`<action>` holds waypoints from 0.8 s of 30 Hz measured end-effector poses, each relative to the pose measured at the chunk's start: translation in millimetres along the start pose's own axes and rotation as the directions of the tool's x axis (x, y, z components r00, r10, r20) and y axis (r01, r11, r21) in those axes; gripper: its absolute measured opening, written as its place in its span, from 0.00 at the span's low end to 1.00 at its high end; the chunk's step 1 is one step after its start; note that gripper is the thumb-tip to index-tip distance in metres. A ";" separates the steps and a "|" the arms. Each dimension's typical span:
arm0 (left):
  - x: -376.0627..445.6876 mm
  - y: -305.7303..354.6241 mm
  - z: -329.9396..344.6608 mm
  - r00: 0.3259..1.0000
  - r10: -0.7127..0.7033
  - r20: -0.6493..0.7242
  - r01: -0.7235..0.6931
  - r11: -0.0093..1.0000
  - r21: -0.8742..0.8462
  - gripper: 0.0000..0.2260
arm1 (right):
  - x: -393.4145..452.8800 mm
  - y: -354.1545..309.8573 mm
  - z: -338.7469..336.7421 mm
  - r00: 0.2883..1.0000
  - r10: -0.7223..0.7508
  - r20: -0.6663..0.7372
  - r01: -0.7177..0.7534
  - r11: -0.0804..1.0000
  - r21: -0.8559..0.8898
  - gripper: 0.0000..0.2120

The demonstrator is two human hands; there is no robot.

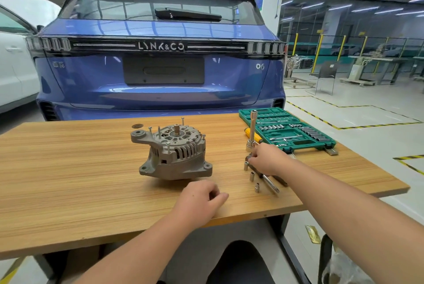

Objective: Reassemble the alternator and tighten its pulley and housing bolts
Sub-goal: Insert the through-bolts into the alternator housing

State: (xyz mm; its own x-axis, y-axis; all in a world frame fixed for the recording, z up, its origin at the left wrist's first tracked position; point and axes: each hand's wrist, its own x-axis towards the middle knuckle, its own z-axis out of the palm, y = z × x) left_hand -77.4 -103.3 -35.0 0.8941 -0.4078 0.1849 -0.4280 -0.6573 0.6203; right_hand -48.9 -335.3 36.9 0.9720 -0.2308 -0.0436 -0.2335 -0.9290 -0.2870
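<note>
Alternator [175, 151] upright mid-surface, shaft end up, no pulley on it yet; housing bolts [168, 147] standing proud in their holes, not run down. Flat ring [137, 126] lying just behind it toward the far edge. Right hand [267, 159] down among the tools near the right edge, fingers curled onto a dark part beside the ratchet handle [270, 183] — exact pinch hidden, cannot tell what is held. Left hand [198, 196] resting near the front edge, fingers loosely curled, holding nothing. Three loose sockets [252, 176] lined up beside the right hand, tall extension with socket [252, 132] standing behind, green socket case [286, 128] at the far right corner. Likely step: picking the driver. Best to match socket to bolt head first, steady the housing with the left hand, start all bolts by hand, then snug crosswise in stages to avoid cocking the halves.
</note>
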 end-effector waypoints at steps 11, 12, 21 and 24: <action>66.0 46.5 56.5 0.983 -0.158 -0.093 0.153 0.986 -0.063 0.15 | 20.4 22.4 14.9 0.997 0.060 -0.048 -0.063 0.996 -0.061 0.06; 73.0 46.6 59.6 0.981 -0.165 -0.105 0.160 0.985 -0.057 0.16 | 22.4 22.5 16.8 0.997 0.052 -0.054 -0.056 0.995 -0.079 0.05; 106.1 41.9 69.9 0.990 -0.128 -0.058 0.130 0.991 0.023 0.18 | 32.0 17.7 20.1 0.999 0.029 -0.039 -0.035 0.986 -0.165 0.09; 111.1 42.9 70.2 0.992 -0.120 -0.039 0.123 0.990 0.063 0.18 | 34.3 26.5 5.6 0.986 0.091 -0.139 -0.084 0.995 0.056 0.11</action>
State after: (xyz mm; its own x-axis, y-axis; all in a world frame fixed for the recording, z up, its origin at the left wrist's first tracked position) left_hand -5.7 -221.3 -41.4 0.9436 -0.3008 0.1385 -0.3226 -0.7411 0.5887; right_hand -21.6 -366.2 22.4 0.9336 -0.3526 0.0638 -0.3127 -0.8886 -0.3357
